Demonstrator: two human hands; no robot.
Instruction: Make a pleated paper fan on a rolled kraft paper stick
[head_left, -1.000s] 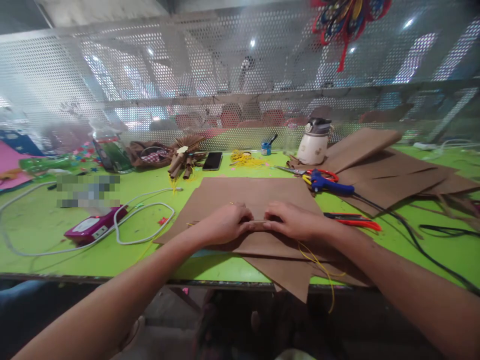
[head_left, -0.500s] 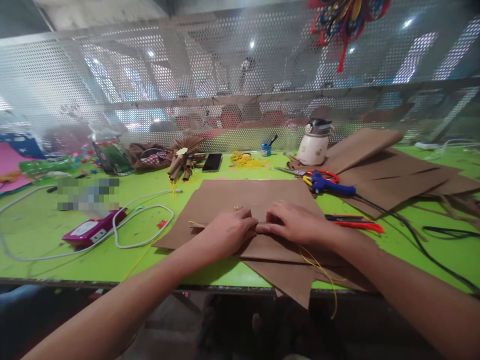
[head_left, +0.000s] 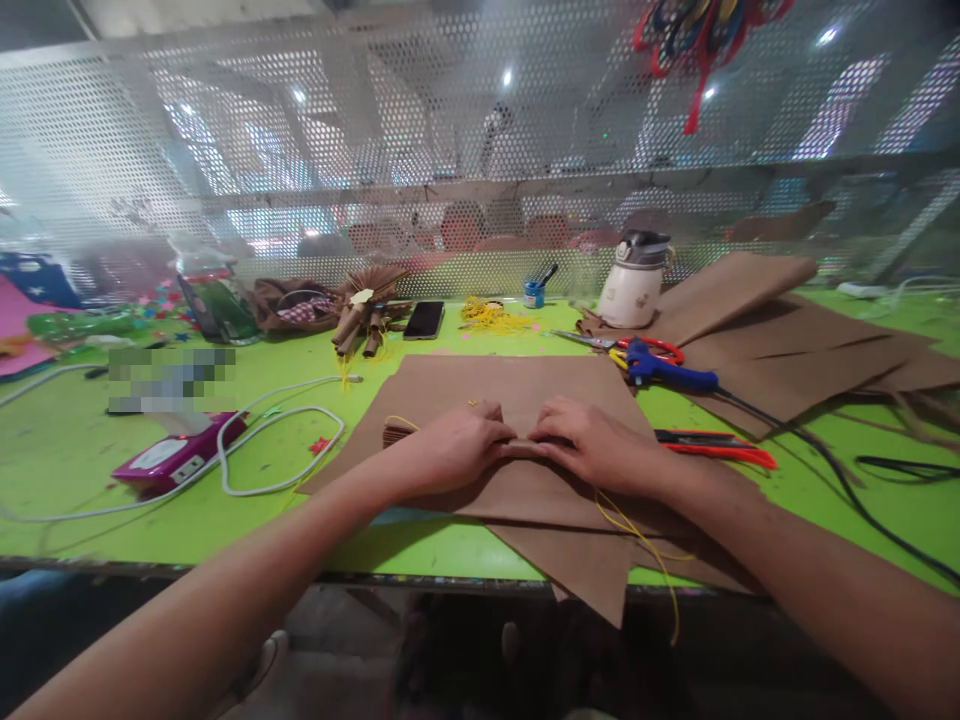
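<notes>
My left hand (head_left: 469, 450) and my right hand (head_left: 589, 445) grip a narrow strip of pleated brown paper (head_left: 527, 449) between fingers and thumbs, a short stretch of it showing in the gap. Its left end, with stacked folds, pokes out beyond my left wrist. Beneath both hands lies a large sheet of brown paper (head_left: 517, 380), with more sheets overhanging the near table edge. A thin yellow string (head_left: 637, 530) trails from under my right hand over that edge. Close to my right forearm is a red-handled utility knife (head_left: 724, 452).
A blue glue gun (head_left: 667, 372), scissors (head_left: 652, 350) and more brown paper (head_left: 795, 360) lie at the right. Behind stand a flask (head_left: 634, 285) and a phone (head_left: 424, 320). At the left, a white cable (head_left: 285, 490) loops beside a purple power strip (head_left: 180, 455).
My fingers have shifted slightly along the pleated paper, and more of its folded left end shows. Both hands stay close together over the sheet. The view has shifted a little.
</notes>
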